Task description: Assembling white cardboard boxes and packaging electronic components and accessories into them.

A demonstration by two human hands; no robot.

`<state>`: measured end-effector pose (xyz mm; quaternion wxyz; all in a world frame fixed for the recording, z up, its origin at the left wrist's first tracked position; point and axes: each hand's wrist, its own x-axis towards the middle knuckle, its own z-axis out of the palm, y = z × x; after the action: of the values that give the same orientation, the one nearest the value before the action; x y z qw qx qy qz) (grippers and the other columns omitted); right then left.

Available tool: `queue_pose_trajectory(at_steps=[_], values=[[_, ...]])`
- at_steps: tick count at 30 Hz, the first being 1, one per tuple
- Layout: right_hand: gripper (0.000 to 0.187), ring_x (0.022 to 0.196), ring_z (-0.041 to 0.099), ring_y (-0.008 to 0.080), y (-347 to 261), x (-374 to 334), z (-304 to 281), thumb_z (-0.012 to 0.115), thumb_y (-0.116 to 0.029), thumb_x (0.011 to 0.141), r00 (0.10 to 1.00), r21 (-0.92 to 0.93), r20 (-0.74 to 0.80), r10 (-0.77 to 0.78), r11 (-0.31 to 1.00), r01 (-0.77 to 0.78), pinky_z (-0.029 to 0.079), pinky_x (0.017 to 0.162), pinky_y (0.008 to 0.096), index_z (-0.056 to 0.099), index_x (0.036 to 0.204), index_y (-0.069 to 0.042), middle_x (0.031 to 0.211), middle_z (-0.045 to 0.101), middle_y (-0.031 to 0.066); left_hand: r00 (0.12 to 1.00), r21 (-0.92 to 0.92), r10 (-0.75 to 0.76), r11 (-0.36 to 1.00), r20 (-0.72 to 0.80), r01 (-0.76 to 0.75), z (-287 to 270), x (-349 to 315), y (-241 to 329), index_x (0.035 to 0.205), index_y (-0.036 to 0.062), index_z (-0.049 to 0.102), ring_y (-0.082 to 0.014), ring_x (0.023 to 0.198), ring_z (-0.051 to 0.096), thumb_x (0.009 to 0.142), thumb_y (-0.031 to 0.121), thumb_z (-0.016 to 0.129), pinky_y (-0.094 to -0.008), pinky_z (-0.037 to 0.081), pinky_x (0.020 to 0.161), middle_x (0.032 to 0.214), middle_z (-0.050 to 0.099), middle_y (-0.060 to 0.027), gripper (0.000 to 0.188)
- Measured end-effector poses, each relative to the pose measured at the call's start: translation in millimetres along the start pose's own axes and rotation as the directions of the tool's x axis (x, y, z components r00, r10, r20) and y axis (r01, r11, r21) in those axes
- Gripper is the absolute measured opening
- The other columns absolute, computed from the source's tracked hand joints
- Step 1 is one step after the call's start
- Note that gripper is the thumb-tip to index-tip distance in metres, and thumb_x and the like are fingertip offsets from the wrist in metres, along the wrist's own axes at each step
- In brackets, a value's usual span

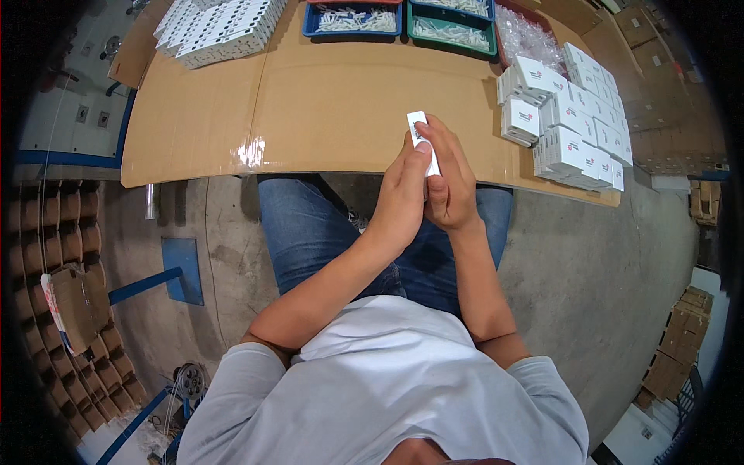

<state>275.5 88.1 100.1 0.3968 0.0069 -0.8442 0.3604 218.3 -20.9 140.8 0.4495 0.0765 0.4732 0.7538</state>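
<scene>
A small white box [418, 128], narrow and with dark print on one side, is held between my two hands just over the table's near edge. My left hand [401, 186] closes on it from the left, thumb along its face. From the other side my right hand [452, 182] wraps it, fingers bent over its upper part. The palms partly hide the lower half of the box. Nearest to my right hand on the table are stacked white boxes [570, 116], several layers high, with small red marks.
Cardboard covers the table [333, 108]. Several white boxes [225, 35] stand in rows at the far left. Along the far edge are a blue bin [353, 36] and a green bin [453, 50] of small white parts, plus a red bin [508, 66] with clear plastic pieces.
</scene>
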Motion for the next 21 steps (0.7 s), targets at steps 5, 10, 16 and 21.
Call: queue_pose_trajectory(at_steps=[5, 10, 16, 21], values=[[0.058, 0.121, 0.056, 0.0478, -1.9, -1.9, 0.3, 0.044, -0.041, 0.107, 0.998, 0.018, 0.036, 0.041, 0.999, -0.042, 0.045, 0.105, 0.0479, 0.055, 0.136, 0.008, 0.138, 0.053, 0.0312, 0.999, 0.039, 0.027, 0.999, -0.021, -0.026, -7.2, 6.1, -14.5, 0.125, 0.0066, 0.055, -0.0117, 0.094, 0.06, 0.105, 0.049, 0.043, -0.0287, 0.051, 0.079, 0.103, 0.06, -0.0029, 0.048], [0.057, 0.123, 0.056, 0.0472, 3.5, -5.5, 3.5, 0.042, -0.04, 0.108, 0.998, 0.021, 0.047, 0.034, 0.999, -0.035, 0.045, 0.105, 0.0469, 0.055, 0.136, 0.007, 0.138, 0.054, 0.0308, 0.998, 0.051, 0.032, 0.998, -0.051, -0.03, -9.9, 7.3, -18.9, 0.124, 0.0069, 0.055, -0.0125, 0.096, 0.06, 0.105, 0.048, 0.043, -0.0294, 0.051, 0.081, 0.105, 0.059, -0.0035, 0.047], [0.058, 0.127, 0.056, 0.0433, 1.0, -2.3, -0.1, 0.04, -0.043, 0.109, 0.993, 0.077, 0.055, 0.103, 0.991, -0.107, 0.044, 0.107, 0.0447, 0.055, 0.136, 0.006, 0.14, 0.055, 0.0274, 0.999, -0.008, -0.022, 1.0, -0.048, 0.022, -11.4, 9.1, -18.7, 0.126, 0.0088, 0.054, -0.0143, 0.104, 0.06, 0.105, 0.05, 0.042, -0.032, 0.049, 0.091, 0.111, 0.06, -0.0051, 0.048], [0.061, 0.13, 0.055, 0.0409, -2.2, 7.7, -4.9, 0.042, -0.048, 0.108, 0.992, 0.089, 0.066, 0.103, 0.99, -0.109, 0.042, 0.109, 0.0418, 0.055, 0.141, 0.001, 0.142, 0.053, 0.0262, 0.992, -0.145, -0.125, 0.981, 0.029, 0.128, -9.1, 9.3, -0.4, 0.131, 0.0111, 0.053, -0.0175, 0.112, 0.06, 0.105, 0.056, 0.039, -0.0358, 0.046, 0.099, 0.117, 0.06, -0.005, 0.053]])
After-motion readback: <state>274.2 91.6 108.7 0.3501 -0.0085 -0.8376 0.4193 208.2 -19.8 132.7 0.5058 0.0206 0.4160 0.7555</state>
